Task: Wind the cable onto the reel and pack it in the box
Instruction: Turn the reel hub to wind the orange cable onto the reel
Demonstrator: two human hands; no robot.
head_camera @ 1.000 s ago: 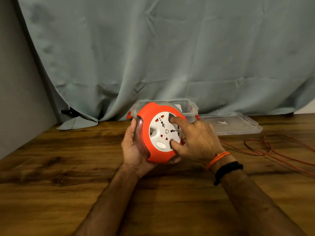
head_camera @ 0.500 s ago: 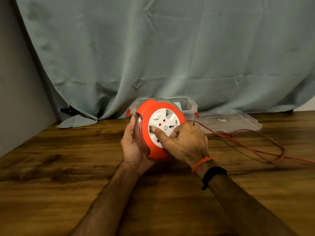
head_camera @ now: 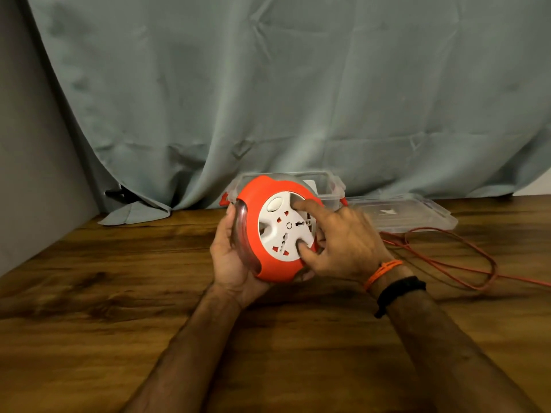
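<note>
A person's left hand (head_camera: 231, 257) cradles a round orange plastic cable reel (head_camera: 269, 231) at the centre of the frame, fingers curled around its clear rim and palm under its lower edge, holding it tilted up off a dark wooden table (head_camera: 119, 308). The right hand (head_camera: 340, 242) lies over the reel's white socket-studded face plate (head_camera: 284, 228), fingers spread; the forefinger tip presses into a recess near the plate's top and the thumb tip into another near its bottom, so the hand has hold of the plate between them. The hand shows some motion blur.

A thin orange cable (head_camera: 465, 263) trails from behind the right hand across the table toward the right edge of the frame, lying in a loose loop, so much of it is not yet on the reel. Behind the reel, just above centre, stands an open clear plastic storage box (head_camera: 328, 186) with orange latches; its flat clear plastic lid (head_camera: 417, 216) lies on the table just to the right of it. The right wrist wears an orange thread band (head_camera: 383, 272) and a black wristband (head_camera: 399, 293). A grey-green curtain (head_camera: 268, 84) fills the upper frame.
</note>
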